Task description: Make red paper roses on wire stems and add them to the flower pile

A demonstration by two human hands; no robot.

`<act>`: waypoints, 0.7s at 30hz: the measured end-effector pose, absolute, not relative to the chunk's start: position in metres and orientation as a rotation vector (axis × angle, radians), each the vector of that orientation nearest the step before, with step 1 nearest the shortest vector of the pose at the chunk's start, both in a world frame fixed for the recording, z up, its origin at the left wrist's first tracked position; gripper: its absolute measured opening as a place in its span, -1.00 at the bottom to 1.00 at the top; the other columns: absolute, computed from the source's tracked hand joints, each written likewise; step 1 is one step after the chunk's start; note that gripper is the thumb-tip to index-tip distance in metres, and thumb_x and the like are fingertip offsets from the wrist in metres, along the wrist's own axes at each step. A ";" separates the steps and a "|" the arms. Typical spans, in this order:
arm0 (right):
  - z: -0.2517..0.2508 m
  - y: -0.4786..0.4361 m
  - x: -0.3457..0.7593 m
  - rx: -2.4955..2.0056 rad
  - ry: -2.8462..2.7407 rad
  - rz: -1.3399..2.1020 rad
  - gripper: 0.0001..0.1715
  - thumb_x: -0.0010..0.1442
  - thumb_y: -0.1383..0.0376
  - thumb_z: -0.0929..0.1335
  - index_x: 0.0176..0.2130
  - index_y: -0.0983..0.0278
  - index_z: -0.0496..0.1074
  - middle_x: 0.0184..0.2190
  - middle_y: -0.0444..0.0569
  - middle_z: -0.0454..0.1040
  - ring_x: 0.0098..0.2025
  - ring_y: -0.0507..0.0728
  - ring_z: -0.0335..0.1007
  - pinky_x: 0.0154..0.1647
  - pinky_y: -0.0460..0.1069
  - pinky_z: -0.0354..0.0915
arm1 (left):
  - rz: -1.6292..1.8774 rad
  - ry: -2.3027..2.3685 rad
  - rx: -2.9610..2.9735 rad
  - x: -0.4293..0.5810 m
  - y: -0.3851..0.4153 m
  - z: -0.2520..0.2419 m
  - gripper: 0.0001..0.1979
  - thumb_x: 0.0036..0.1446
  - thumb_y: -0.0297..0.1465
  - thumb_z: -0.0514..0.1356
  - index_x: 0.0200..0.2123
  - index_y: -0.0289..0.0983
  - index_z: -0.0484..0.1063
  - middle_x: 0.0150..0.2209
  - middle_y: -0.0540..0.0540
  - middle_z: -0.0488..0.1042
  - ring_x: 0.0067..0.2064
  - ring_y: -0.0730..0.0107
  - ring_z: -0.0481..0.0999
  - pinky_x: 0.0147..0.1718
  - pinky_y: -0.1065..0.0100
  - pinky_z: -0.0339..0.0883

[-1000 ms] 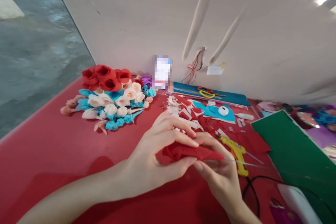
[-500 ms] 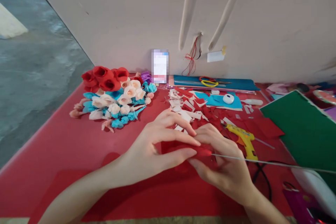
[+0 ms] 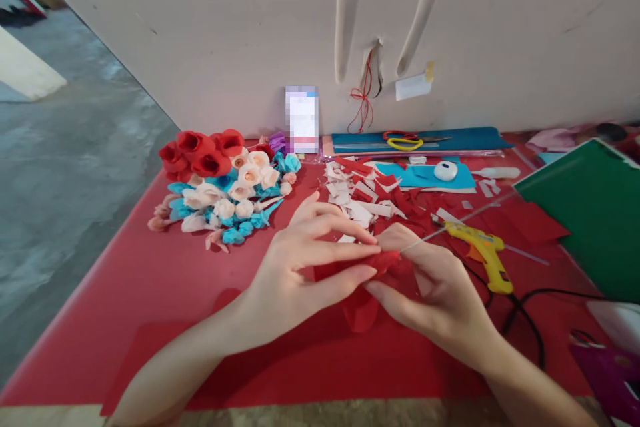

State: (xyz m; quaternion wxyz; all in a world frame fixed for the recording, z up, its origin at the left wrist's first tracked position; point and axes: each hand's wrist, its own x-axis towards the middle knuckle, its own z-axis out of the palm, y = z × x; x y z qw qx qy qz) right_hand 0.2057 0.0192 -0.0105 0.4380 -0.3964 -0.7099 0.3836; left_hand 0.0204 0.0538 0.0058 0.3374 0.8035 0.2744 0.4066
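Left hand [image 3: 300, 273] and right hand [image 3: 435, 287] both pinch one red paper flower [image 3: 383, 270] low over the red table [image 3: 150, 293] — a thin wire stem [image 3: 450, 223] runs up-right from it, apparently held by the right fingers. Just beyond: yellow glue gun [image 3: 483, 250], paper scraps [image 3: 365, 197]. Farther left, a pile of finished flowers [image 3: 225, 187].

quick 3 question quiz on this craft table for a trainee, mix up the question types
1. True or false: the yellow glue gun lies on the red table close to the right hand.
2. What do the left hand and the right hand pinch between them? A) a red fabric piece on a thin wire B) a paintbrush C) a spoon
3. Fill in: the flowers at the far end of the flower pile are ___.
Key: 1 true; 2 A; 3 red.
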 end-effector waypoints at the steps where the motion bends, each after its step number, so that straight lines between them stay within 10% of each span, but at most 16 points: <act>1: -0.010 0.018 0.206 -1.004 -1.760 0.984 -0.84 0.10 0.37 0.38 -0.24 0.26 0.40 -0.36 -0.06 0.42 -0.31 0.08 0.33 -0.29 0.01 0.33 | 1.033 0.710 2.041 0.020 0.054 0.006 -0.83 0.15 -0.48 0.17 -0.24 -0.21 0.54 -0.22 -0.04 0.52 -0.14 0.39 0.39 0.01 0.24 0.19; 9: -0.011 0.019 0.211 -1.013 -1.811 1.123 -0.80 0.14 0.31 0.37 -0.17 0.22 0.45 -0.29 -0.06 0.45 -0.08 0.15 0.34 -0.08 0.01 0.28 | 0.834 0.581 1.619 0.020 0.063 0.000 -0.78 0.17 -0.41 0.16 -0.17 -0.03 0.54 -0.05 -0.02 0.45 0.05 0.31 0.37 0.03 0.31 0.31; 21: -0.004 0.027 0.215 -0.886 -1.704 1.532 -0.82 0.16 0.22 0.34 -0.25 0.22 0.50 -0.35 -0.12 0.47 -0.25 0.07 0.38 -0.19 -0.08 0.30 | 0.757 0.485 1.284 0.020 0.067 -0.005 -0.92 -0.01 -0.46 0.29 -0.39 -0.18 0.51 -0.16 -0.03 0.40 -0.11 0.37 0.44 -0.15 0.36 0.38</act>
